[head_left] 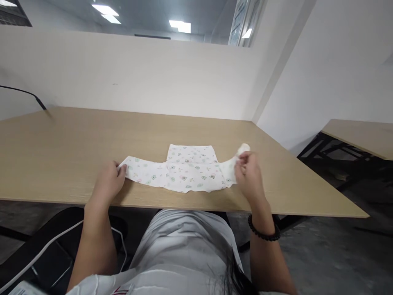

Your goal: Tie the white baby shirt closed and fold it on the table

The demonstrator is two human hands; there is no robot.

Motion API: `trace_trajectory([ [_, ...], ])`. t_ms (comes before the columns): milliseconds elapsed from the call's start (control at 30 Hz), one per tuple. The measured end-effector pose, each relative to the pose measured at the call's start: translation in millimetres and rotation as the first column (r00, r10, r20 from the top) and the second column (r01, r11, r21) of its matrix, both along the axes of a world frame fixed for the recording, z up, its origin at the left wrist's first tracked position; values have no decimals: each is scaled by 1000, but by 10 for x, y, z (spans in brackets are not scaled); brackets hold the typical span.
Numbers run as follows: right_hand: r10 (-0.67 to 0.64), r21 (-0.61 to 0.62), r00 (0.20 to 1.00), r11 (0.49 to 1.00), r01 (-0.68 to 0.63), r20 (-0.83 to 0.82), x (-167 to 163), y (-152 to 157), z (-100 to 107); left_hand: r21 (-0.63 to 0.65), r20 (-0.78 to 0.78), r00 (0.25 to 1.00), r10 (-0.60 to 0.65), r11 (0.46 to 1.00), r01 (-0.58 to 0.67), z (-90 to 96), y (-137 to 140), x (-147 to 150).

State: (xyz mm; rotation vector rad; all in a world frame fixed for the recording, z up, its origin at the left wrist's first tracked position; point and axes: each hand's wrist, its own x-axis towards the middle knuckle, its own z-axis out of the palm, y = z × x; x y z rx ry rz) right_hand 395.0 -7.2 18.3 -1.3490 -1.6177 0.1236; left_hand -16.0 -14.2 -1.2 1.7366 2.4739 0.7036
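- One cloth point(192, 176), white with small coloured prints, was spread near the table's front edge, at the centre of the frame.
- Its left strip point(147, 171) was stretched toward the left of the frame, and its right strip point(227, 170) was drawn out to the right of centre. A squarish flap point(192, 153) was laid out above its middle, and its lower edge was left wavy.
- At left of centre, the strip's outer tip was pinched by the left hand point(107, 181), with the thumb placed on top.
- At right of centre, the other strip's end was gripped by the right hand point(250, 175), its fingers drawn together; a pale, rounded end was seen just above them. The hand was slightly blurred.
- A bracelet point(264, 230) of dark beads was worn on the right wrist.
- Both hands were held over the table point(107, 131), whose pale wooden top was stretched across the middle of the frame.
- It was backed by a white partition point(153, 73), above which bright lights point(106, 10) were seen.
- A black cable point(21, 91) was seen at the left edge, and a white cord point(46, 251) at lower left.
- Grey clothing point(184, 246) was shown at bottom centre.
- A second table point(362, 133) was cut off by the right edge.
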Motion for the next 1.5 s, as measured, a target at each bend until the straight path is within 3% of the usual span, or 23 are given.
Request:
trace_trajectory([
  [33, 183, 7, 983, 983, -183, 19, -125, -45, 29, 47, 54, 998, 19, 999, -21, 0, -2, 15],
  [100, 483, -58, 875, 875, -480, 39, -290, -125, 39, 148, 179, 984, -2, 989, -25, -15, -4, 32],
  [133, 554, -69, 833, 831, -552, 2, -322, -153, 22, 199, 242, 970, -37, 980, -13, -25, -1, 34],
  [167, 569, -58, 820, 818, -572, -66, -322, -170, -4, 248, 295, 952, -77, 969, 2, -33, 7, 35],
  [300, 373, 36, 845, 920, -390, -384, -123, -163, -126, 373, 352, 923, -153, 928, 11, 16, 101, 141],
  [367, 306, 29, 844, 944, -328, -440, -22, -151, -158, 435, 331, 928, -171, 900, 11, 102, 155, 332],
  [433, 273, 15, 844, 954, -300, -461, 21, -154, -168, 509, 314, 911, -267, 857, 76, 209, 169, 618],
  [500, 258, -1, 847, 957, -291, -464, 15, -173, -170, 534, 302, 819, -489, 798, 279, 314, 114, 932],
  [567, 267, -20, 848, 951, -310, -458, -9, -194, -171, 425, 237, 636, -735, 667, 612, 400, -8, 1180],
  [633, 287, -27, 840, 941, -336, -460, -24, -206, -172, 265, 174, 525, -833, 553, 790, 459, -154, 1299],
  [667, 297, -24, 835, 938, -347, -463, -27, -204, -174, 208, 153, 515, -844, 537, 818, 477, -218, 1306],
  [833, 292, -22, 870, 945, -328, -398, -121, -128, -206, 88, 92, 676, -731, 682, 726, 441, -306, 1078],
  [933, 343, -118, 929, 926, -359, -137, -317, -72, -261, -1, 37, 744, -667, 744, 668, 314, -228, 961],
  [1067, 361, -286, 867, 920, -269, 344, -627, -6, -342, -118, -20, 757, -653, 753, 647, 111, -142, 903],
  [1133, 335, -307, 828, 928, -209, 449, -721, 27, -359, -149, -24, 740, -672, 734, 662, 33, -118, 886],
  [1200, 330, -285, 839, 933, -220, 432, -747, 50, -348, -173, -26, 722, -691, 714, 678, -26, -99, 868],
  [1400, 315, -73, 940, 949, -308, 128, -606, 39, -263, -226, -53, 657, -752, 650, 725, -127, -51, 840],
  [1500, 317, -93, 944, 947, -309, 95, -539, 22, -287, -238, -50, 624, -780, 616, 751, -136, -45, 851],
])
